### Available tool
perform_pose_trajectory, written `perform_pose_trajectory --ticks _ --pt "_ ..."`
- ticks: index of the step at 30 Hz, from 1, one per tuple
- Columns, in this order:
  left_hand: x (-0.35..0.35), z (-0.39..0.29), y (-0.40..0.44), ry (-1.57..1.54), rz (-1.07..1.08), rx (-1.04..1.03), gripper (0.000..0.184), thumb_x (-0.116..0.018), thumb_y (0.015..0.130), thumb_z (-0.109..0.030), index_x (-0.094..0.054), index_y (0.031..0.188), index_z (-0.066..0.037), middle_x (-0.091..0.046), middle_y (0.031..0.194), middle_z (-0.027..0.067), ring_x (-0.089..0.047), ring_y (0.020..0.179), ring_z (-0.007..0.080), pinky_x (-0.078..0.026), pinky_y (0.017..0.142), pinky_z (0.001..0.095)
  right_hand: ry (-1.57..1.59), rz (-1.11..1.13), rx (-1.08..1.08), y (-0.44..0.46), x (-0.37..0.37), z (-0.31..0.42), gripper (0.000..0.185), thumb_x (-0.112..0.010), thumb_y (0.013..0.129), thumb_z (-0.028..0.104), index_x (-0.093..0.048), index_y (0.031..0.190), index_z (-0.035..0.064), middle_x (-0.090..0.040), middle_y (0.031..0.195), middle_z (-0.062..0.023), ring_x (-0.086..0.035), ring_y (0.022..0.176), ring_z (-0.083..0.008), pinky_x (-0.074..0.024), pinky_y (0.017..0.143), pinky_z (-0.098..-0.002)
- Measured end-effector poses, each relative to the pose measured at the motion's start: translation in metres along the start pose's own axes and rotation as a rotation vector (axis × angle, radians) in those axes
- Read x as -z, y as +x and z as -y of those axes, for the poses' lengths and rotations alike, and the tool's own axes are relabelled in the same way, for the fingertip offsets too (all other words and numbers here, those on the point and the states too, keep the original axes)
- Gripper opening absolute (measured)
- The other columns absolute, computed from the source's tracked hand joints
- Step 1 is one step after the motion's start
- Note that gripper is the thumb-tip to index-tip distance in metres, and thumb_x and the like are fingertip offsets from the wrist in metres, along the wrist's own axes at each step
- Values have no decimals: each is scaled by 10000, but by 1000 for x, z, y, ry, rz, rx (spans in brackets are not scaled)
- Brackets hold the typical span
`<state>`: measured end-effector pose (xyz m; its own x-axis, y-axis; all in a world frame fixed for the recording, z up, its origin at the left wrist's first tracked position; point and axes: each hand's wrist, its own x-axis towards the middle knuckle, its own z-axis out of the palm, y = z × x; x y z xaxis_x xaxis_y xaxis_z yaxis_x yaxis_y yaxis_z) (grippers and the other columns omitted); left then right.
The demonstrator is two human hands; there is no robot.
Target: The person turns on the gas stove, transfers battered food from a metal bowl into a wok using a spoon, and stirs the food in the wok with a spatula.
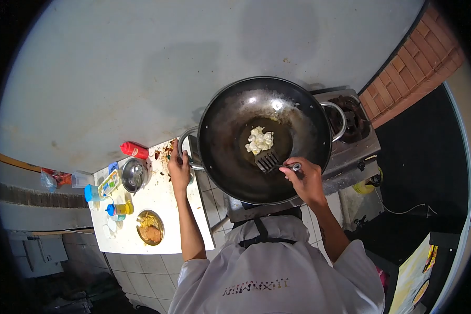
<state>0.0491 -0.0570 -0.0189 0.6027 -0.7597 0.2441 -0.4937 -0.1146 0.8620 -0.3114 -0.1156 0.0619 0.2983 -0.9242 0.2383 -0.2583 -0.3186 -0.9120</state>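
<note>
I see the white bench (186, 222) left of the stove (350, 157), which carries the wok (225, 146). My left grip (179, 160) is clamped on the wok's handle (184, 138); my right grip (297, 172) is wrapped round the spatula (268, 161), its slotted end beside white food (259, 141) near the wok's middle.

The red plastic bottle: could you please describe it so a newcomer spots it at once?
Left of the big black wok is a white table. At its edge by the grey wall, beside the round metal bowl, is the red plastic bottle. Its red cap and body set it apart from the blue-capped bottle of yellow liquid.
</note>
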Motion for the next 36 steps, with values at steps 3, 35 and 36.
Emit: perform_pose_trajectory --ticks 3,35,36 --pt "0 0 0 13 -4 -12 494 -560 932 -113 -459 1408 -23 -381 629 -19 -306 564 77 -293 498 252 15 11 17 1 -2 2 202 -763 821 96 -632 921 -20 -663 784 -92 -638 649 -125 -513 563 -249" --pt "9 -5 5 -73 -35 -51 401 -443 1031 -234 -526 1330 20 -619 949 95 -534 835 121 -438 768 259 -196 -200 22 18 41 -9 98 -599 932 61 -571 934 -34 -610 668 -129 -648 568 -186 -461 505 -308" --pt "11 -9 4 -88 -6 30 390 -449 1029 -223 -535 1314 30 -643 1039 123 -565 905 131 -447 819 262 -215 -201 33 20 42 -10 103 -597 935 68 -566 939 -31 -605 659 -131 -642 557 -192 -459 507 -309"
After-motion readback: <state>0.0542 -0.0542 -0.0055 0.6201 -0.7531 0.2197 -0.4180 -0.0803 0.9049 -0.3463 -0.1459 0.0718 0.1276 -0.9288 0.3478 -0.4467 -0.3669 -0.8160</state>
